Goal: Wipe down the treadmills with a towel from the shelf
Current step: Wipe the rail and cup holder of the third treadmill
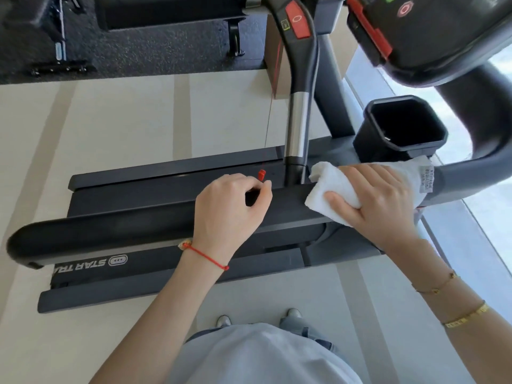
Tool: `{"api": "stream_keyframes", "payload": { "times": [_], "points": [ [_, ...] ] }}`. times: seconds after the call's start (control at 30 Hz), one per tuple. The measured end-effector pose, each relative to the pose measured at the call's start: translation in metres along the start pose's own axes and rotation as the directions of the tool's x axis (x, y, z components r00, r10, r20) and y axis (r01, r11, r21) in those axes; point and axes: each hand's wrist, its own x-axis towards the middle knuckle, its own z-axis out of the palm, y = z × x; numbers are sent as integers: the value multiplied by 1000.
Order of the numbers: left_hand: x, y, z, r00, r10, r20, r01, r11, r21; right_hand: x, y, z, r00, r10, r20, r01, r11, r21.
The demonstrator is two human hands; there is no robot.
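Head view: right hand grips folded white towel on dark grey treadmill handrail; left hand pinches small red safety clip.

The treadmill's side rail is showing the upside-down white letters "STAR TRA", cut off, beside an oval logo. The towel's label is carrying small print, too tiny for reading.

A red string bracelet circles the left wrist; two thin gold bracelets ring the right forearm. Pale blue shirt, grey trousers, light shoes at 6 o'clock.
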Motion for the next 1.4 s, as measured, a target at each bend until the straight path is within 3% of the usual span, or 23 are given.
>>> {"api": "stream_keyframes", "payload": {
  "times": [0.17, 0.33, 0.5, 0.83, 1.13, 1.27, 1.4],
  "points": [
    [5, 40, 35, 1000, -16, -25, 17, 999, 33, -7, 52, -19, 999, 12, 51, -13, 1000, 22],
    [12, 62, 54, 994, -46, -99, 54, 995, 79, -4, 52, -18, 999, 13, 43, -16, 998, 67],
    [11, 61, 62, 982, -99, -164, 116, 988, 100, -2, 31, -11, 994, -33, 101, 18, 989, 145],
    [13, 54, 71, 964, -136, -229, 176, 970, 166, -7, 88, -23, 985, -99, 142, 79, 987, 142],
    [13, 50, 68, 966, -88, -242, 138, 970, 199, 21, 30, -10, 935, -122, 332, 58, 979, 197],
    [12, 49, 66, 976, -79, -201, 113, 980, 162, 13, 51, -20, 920, -150, 362, 68, 971, 228],
    [12, 49, 66, 975, -84, -204, 109, 987, 119, 6, 70, -29, 925, -80, 372, 22, 987, 158]
  ]
}}
